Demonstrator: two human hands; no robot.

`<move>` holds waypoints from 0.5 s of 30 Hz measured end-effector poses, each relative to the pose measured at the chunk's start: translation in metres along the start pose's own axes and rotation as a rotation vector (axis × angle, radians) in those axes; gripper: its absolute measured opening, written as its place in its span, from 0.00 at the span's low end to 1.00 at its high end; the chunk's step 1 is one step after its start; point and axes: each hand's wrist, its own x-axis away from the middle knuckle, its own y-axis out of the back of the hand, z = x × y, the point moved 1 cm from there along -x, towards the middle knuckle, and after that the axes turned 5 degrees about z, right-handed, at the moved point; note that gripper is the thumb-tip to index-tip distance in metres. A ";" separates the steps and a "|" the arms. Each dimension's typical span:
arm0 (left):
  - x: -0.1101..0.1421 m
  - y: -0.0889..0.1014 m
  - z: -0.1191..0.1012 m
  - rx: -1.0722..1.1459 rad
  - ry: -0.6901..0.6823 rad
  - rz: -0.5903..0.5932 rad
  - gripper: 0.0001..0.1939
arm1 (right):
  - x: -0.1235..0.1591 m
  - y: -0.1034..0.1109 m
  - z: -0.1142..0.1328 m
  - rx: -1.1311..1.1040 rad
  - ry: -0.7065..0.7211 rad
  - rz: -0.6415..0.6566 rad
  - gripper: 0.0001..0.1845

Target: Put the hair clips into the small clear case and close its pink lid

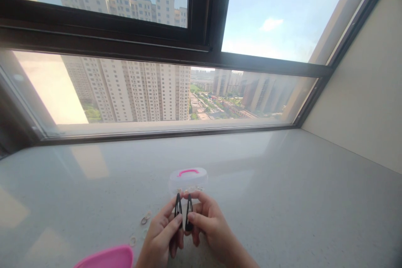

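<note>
Two black snap hair clips are held upright side by side, a narrow gap between them. My left hand [163, 230] pinches the left hair clip [178, 204] between thumb and fingers. In my right hand [210, 220] the right hair clip [189, 211] is gripped the same way, the thumb pressed on its lower half. Just beyond the fingertips stands a clear plastic box [176, 179] with a pink handle [188, 172] on top. Small items show through its front, too small to name.
Several small hair ties [145, 219] lie left of my left hand, with a pale one [132, 241] closer in. A pink plastic piece [108, 258] is cut off by the bottom edge. The pale speckled sill [282, 201] runs back to a dark window frame [169, 135]; a wall [361, 92] stands right.
</note>
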 end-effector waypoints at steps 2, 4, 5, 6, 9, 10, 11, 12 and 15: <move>0.001 -0.001 -0.002 0.003 0.002 -0.014 0.34 | 0.001 -0.001 0.001 -0.006 -0.004 -0.008 0.25; 0.001 -0.001 -0.004 0.000 0.000 -0.032 0.33 | 0.001 -0.002 0.002 -0.017 -0.016 -0.018 0.26; 0.001 0.000 -0.004 -0.004 -0.001 -0.036 0.33 | 0.001 -0.002 0.003 -0.028 -0.022 -0.027 0.27; 0.002 0.000 -0.004 -0.008 -0.001 -0.037 0.33 | 0.001 -0.003 0.003 -0.039 -0.029 -0.035 0.27; 0.001 0.002 -0.004 -0.021 0.000 -0.038 0.33 | 0.001 -0.002 0.003 -0.073 -0.040 -0.047 0.26; 0.001 0.002 -0.004 -0.023 -0.002 -0.042 0.34 | 0.001 -0.002 0.003 -0.083 -0.042 -0.044 0.26; 0.001 0.002 -0.004 -0.026 -0.004 -0.045 0.35 | 0.001 -0.002 0.003 -0.094 -0.044 -0.043 0.25; 0.001 0.002 -0.005 -0.031 -0.007 -0.047 0.35 | 0.000 -0.001 0.002 -0.105 -0.045 -0.044 0.25; 0.001 0.002 -0.006 -0.044 -0.029 -0.074 0.33 | 0.000 -0.001 0.001 -0.112 -0.048 -0.052 0.25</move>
